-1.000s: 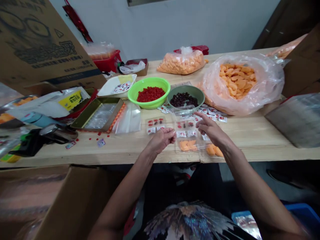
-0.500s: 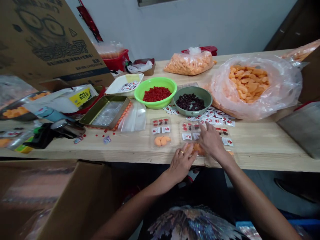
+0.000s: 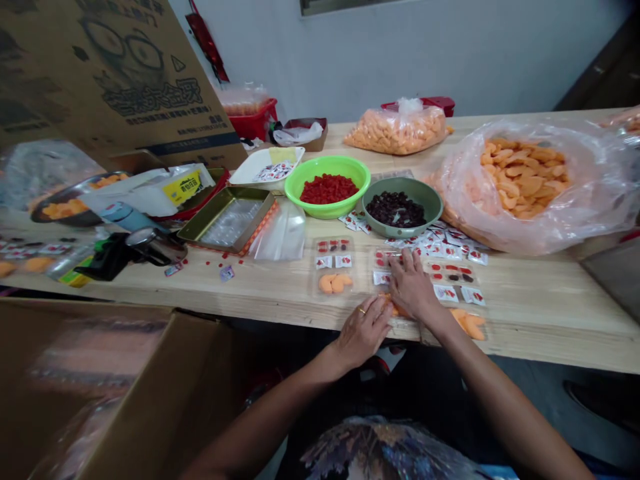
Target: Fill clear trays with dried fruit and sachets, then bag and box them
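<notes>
My right hand [image 3: 413, 285] lies over the middle clear plastic tray, fingers stretched across its upper compartments. A white sachet [image 3: 383, 277] and red pieces [image 3: 383, 257] show beside it. At the tray's near end, my left hand [image 3: 364, 329] rests with extended fingers touching orange crescent pieces [image 3: 395, 306], partly covered by both hands. To the left stands a filled tray [image 3: 334, 267] with red and dark pieces, two sachets and orange pieces. Another filled tray [image 3: 456, 293] sits to the right, partly behind my right forearm.
Behind the trays are a green bowl of red pieces [image 3: 369, 175], a grey-green bowl of dark dried fruit [image 3: 438, 208] and scattered sachets [image 3: 450, 248]. A big open bag of orange pieces [image 3: 525, 177] stands right. A gold metal tray [image 3: 227, 220] lies left; an open carton [image 3: 165, 373] is below.
The camera view has shifted, so the table sits further right in the picture. My right hand has flattened over the middle tray and drawn slightly nearer; my left hand stays at its near end.
</notes>
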The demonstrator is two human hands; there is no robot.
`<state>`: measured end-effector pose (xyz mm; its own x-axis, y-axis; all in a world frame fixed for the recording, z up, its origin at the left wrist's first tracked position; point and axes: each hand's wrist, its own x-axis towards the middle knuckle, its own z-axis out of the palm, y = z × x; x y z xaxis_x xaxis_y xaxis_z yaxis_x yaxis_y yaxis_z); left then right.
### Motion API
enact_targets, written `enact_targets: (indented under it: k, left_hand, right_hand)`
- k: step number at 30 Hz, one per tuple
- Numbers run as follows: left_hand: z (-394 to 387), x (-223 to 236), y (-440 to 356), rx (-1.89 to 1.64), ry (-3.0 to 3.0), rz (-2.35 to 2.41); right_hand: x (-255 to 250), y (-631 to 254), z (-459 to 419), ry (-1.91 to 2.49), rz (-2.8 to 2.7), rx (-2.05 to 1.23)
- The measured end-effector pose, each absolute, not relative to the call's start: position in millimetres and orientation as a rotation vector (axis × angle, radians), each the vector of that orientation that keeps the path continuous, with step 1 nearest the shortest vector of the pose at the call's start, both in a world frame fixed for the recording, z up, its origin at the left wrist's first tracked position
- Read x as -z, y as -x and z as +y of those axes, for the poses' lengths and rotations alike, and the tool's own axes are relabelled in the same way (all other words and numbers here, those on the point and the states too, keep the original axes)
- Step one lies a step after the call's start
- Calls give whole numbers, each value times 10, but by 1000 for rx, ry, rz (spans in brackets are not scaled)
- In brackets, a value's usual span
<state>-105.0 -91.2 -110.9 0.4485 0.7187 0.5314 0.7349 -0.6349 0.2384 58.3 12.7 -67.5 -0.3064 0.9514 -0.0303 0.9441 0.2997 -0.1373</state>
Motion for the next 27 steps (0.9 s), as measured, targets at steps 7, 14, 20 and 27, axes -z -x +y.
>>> enact_targets:
  k: [7, 14, 20, 27]
  left_hand:
    - [-811, 828, 1035, 1641, 2510, -1708]
    - [-450, 799, 988, 2097, 2142, -2704]
    - [-499, 702, 815, 2340, 1978, -2885]
    - [-425, 412, 1000, 3112, 2255, -2643]
  right_hand:
    - [702, -767, 269, 1709, -2267, -168]
    - [579, -984, 316, 1610, -1748, -763]
    - [338, -1097, 210, 1459, -1273, -1390]
    - [99, -982, 250, 1325, -1131, -1405]
